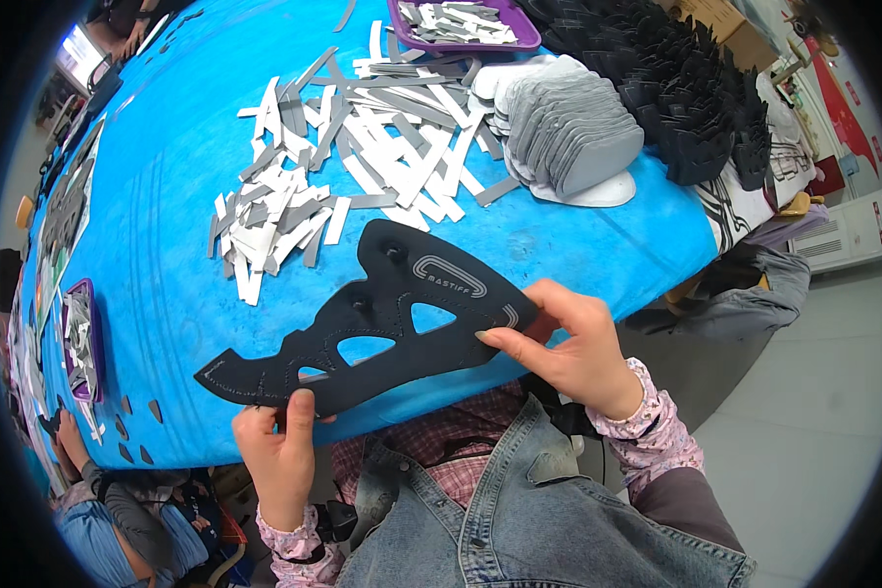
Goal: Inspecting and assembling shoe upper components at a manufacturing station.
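In the head view, the black panel (380,318) is held over the near edge of the blue-covered counter (598,260), its long axis slanting from a narrow tip at lower left to a broad end at upper right. A rounded lobe on the broad end points to the far side. The left grip (274,453) is closed on the near edge toward the narrow end, thumb on top; the right grip (580,345) pinches the broad end's right corner, thumb on the face. The panel is matte and thin, with a stepped far edge, a smoother near one, pale looped lines, stitching, and rounded triangular cutouts showing blue through them. Beyond it lie flat white and grey strips (363,147) in a loose pile, overlapping grey rounded pieces (573,127) in a stack, and a heap of black pieces (647,83). A smooth purple tray (526,37) holds more strips at the far side. Bare counter opens left of the strip pile and between the panel and the grey stack.
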`<state>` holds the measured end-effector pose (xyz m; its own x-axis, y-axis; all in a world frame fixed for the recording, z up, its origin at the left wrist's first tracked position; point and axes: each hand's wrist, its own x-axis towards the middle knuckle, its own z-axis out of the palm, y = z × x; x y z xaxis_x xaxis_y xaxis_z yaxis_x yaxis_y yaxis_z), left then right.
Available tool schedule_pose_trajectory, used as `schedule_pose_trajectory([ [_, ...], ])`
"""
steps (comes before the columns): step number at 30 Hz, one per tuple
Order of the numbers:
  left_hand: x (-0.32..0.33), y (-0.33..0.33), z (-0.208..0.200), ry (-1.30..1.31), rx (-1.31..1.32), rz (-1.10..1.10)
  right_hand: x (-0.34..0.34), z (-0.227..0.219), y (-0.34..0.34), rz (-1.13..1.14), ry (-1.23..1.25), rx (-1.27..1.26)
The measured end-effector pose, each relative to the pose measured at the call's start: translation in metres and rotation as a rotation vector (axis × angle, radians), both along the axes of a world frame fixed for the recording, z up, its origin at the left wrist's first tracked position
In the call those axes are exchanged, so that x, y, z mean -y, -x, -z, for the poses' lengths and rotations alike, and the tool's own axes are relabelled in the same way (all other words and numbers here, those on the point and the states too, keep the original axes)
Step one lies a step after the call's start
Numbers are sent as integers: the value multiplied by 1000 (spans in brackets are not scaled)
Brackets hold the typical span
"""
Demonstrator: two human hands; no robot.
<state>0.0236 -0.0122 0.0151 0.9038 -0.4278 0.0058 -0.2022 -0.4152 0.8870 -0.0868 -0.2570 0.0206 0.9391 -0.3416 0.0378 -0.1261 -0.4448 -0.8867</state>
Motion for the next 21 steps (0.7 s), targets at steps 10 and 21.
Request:
schedule_pose_trajectory([
  [10, 3, 11, 4, 104, -79, -63, 4, 5, 6, -37, -20, -113],
  [21, -6, 16, 7, 0, -160, 8, 2, 1, 19, -33, -83, -267],
])
